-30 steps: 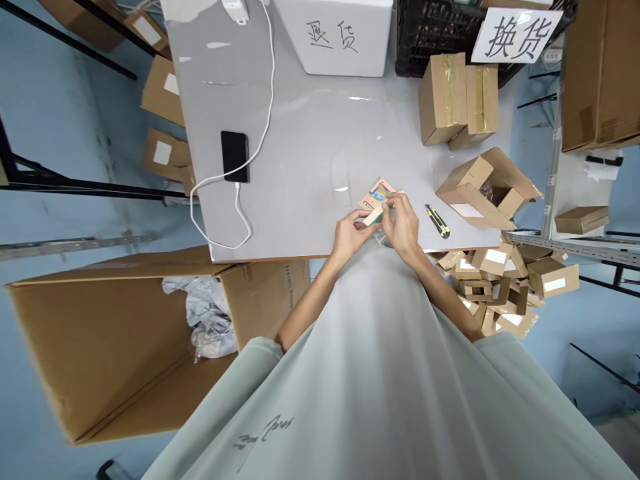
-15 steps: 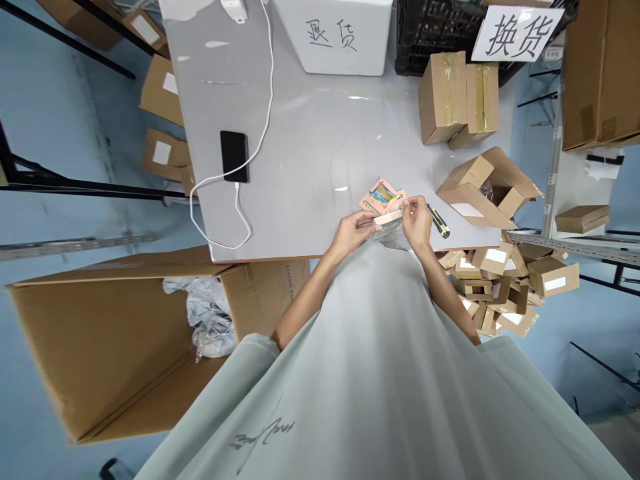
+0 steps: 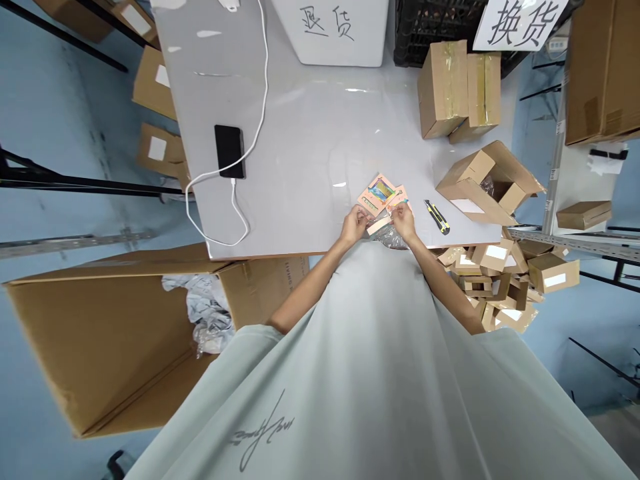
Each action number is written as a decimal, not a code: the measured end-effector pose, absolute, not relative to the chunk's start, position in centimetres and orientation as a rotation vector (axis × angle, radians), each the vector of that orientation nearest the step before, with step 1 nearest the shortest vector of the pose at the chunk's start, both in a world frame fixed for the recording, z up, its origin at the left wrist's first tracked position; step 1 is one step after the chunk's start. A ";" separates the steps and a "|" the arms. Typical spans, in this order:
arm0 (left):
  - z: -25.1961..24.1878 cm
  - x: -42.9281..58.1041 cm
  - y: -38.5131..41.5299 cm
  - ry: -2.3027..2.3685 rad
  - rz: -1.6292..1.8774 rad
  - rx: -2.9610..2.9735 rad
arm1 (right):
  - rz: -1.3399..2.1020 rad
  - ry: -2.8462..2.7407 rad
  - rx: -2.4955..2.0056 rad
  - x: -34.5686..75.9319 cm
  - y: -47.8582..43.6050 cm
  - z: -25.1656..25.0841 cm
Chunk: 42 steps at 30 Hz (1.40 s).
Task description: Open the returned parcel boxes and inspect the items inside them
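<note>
A small box (image 3: 379,225) is pinched by left hand (image 3: 354,225) and right hand (image 3: 403,221). A cutter (image 3: 437,217) and opened carton (image 3: 460,181) are seen rightward.

a black phone (image 3: 228,145) under a white cable (image 3: 265,73), two brown cartons (image 3: 444,87) near a black crate (image 3: 419,30)

"退货" on bin (image 3: 343,52), "换货" on card (image 3: 520,25), "LIVING" on carton (image 3: 125,333)

Peach card (image 3: 375,196) (partly multicoloured).
</note>
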State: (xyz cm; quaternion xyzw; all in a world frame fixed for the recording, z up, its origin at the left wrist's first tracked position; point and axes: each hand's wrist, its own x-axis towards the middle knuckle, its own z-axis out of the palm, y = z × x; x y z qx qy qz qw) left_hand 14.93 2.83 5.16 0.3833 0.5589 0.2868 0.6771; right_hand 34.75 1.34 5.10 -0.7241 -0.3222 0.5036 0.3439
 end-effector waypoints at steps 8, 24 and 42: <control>5.2 14.4 4.0 1.230 0.447 1.197 | 1.411 -0.722 -1.823 34.9 1.3 5.3; 5.7 12.3 3.9 1.200 0.560 0.465 | 1.473 -0.539 -1.738 34.7 1.3 5.6; 9.7 11.9 2.8 1.233 0.203 1.803 | 1.446 -0.530 -1.759 34.7 0.9 5.5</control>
